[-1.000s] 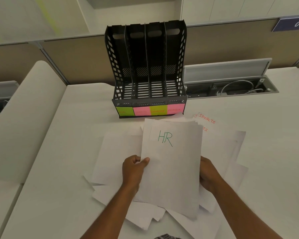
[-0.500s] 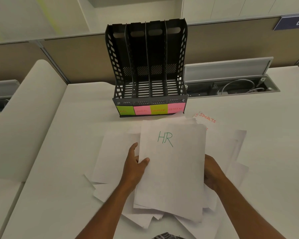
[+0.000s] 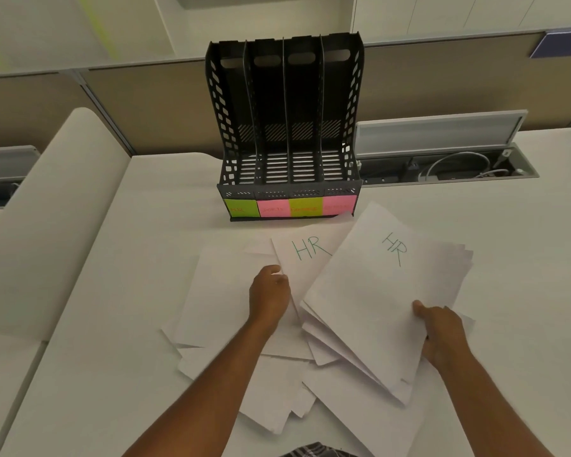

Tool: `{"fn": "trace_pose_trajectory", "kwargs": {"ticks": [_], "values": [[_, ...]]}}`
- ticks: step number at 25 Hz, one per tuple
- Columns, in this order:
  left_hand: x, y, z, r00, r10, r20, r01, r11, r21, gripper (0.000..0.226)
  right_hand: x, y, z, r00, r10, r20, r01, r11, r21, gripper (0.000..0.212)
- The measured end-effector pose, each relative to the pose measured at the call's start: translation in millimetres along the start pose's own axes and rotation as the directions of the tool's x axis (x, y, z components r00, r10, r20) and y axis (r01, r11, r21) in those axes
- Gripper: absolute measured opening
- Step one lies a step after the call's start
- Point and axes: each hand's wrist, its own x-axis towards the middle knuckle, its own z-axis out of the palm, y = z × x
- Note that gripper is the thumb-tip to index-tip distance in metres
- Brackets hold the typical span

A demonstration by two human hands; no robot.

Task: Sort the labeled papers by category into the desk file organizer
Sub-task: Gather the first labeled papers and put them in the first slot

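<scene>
A black file organizer (image 3: 285, 120) with empty slots stands at the back of the white desk, green and pink labels on its front. A loose heap of white papers (image 3: 277, 384) lies in front of it. My right hand (image 3: 440, 331) grips a stack of sheets (image 3: 373, 305) whose top page reads "HR", swung out to the right. My left hand (image 3: 269, 296) pinches the left edge of a second "HR" sheet (image 3: 305, 255) that lies underneath.
An open cable tray (image 3: 449, 166) with wires runs along the desk's back edge to the right of the organizer. A brown partition wall stands behind. A second white desk section (image 3: 47, 225) adjoins on the left.
The top HR stack, held between both hands before, has swung to the right in my right hand, uncovering a second HR sheet. My left hand now holds that sheet's edge.
</scene>
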Motion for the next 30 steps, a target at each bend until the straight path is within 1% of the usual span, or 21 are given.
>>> {"fn": "trace_pose_trajectory", "kwargs": {"ticks": [2,3,5,7,9,10,11,12,13,15,16,18,19,22,26,28,30], "values": [[7.5,4.7,4.0,0.994,-0.104,0.02,0.104,0.995,0.001,0.047,5.1,4.0,-3.6,0.999,0.002,-0.036,-0.004,0.999,-0.052,0.047],[10.6,7.9,7.1,0.991,-0.129,0.016,0.129,0.991,-0.023,0.049,5.3,5.5,-3.1,0.999,-0.004,-0.045,0.0,0.998,-0.07,0.05],[17.5,11.4,14.3,0.986,-0.167,0.024,0.169,0.977,-0.132,0.049,4.2,6.1,-1.3,0.998,-0.019,-0.052,0.014,0.995,-0.098,0.054],[21.2,9.5,22.2,0.977,-0.196,0.079,0.209,0.951,-0.225,0.033,3.3,4.7,-0.8,0.999,-0.022,-0.046,0.017,0.994,-0.104,0.055],[18.8,3.8,26.6,0.976,-0.193,0.104,0.212,0.953,-0.219,0.014,2.9,4.0,-0.6,0.999,-0.019,-0.035,0.015,0.994,-0.107,0.056],[16.0,1.5,26.1,0.983,-0.161,0.082,0.174,0.967,-0.185,0.01,3.0,4.3,-0.6,0.999,-0.018,-0.03,0.015,0.994,-0.112,0.056],[13.8,1.2,22.5,0.994,-0.104,0.028,0.107,0.987,-0.123,0.009,3.3,4.9,-1.1,1.0,-0.015,-0.028,0.012,0.993,-0.115,0.056],[12.5,3.5,15.1,0.999,-0.025,-0.048,0.023,0.999,-0.034,0.01,3.3,5.6,-1.7,1.0,-0.015,-0.027,0.011,0.993,-0.119,0.055],[13.4,7.1,3.9,0.988,0.075,-0.132,-0.067,0.995,0.067,0.012,2.8,6.0,-1.6,0.999,-0.018,-0.027,0.015,0.992,-0.129,0.055],[17.9,18.2,-27.6,0.919,0.284,-0.273,-0.223,0.946,0.233,0.012,1.0,6.0,-0.1,0.999,-0.045,-0.008,0.043,0.987,-0.157,0.053],[20.4,24.5,-45.8,0.875,0.356,-0.327,-0.271,0.922,0.278,0.011,-0.6,5.8,1.7,0.998,-0.066,0.014,0.068,0.983,-0.171,0.051],[26.7,36.7,-81.0,0.807,0.442,-0.39,-0.335,0.888,0.313,0.011,-4.6,5.1,7.7,0.992,-0.101,0.071,0.113,0.974,-0.194,0.047],[30.5,41.5,-96.3,0.798,0.457,-0.392,-0.356,0.883,0.304,0.013,-7.4,3.8,12.4,0.988,-0.116,0.101,0.135,0.97,-0.204,0.045],[39.9,50.9,-132.9,0.833,0.427,-0.352,-0.372,0.903,0.216,0.024,-15.8,-2.9,27.8,0.967,-0.16,0.198,0.207,0.946,-0.248,0.04],[47.0,52.7,-171.7,0.874,0.377,-0.306,-0.368,0.926,0.09,0.019,-25.1,-17.1,41.8,0.932,-0.199,0.302,0.29,0.91,-0.296,0.038],[47.9,52.4,-175.5,0.919,0.322,-0.227,-0.336,0.941,-0.026,0.012,-30.3,-23.6,45.8,0.915,-0.206,0.347,0.317,0.899,-0.302,0.038],[44.0,49.3,-162.3,0.956,0.262,-0.13,-0.279,0.951,-0.131,0.01,-36.8,-25.8,52.4,0.9,-0.187,0.394,0.316,0.902,-0.294,0.038]]}}
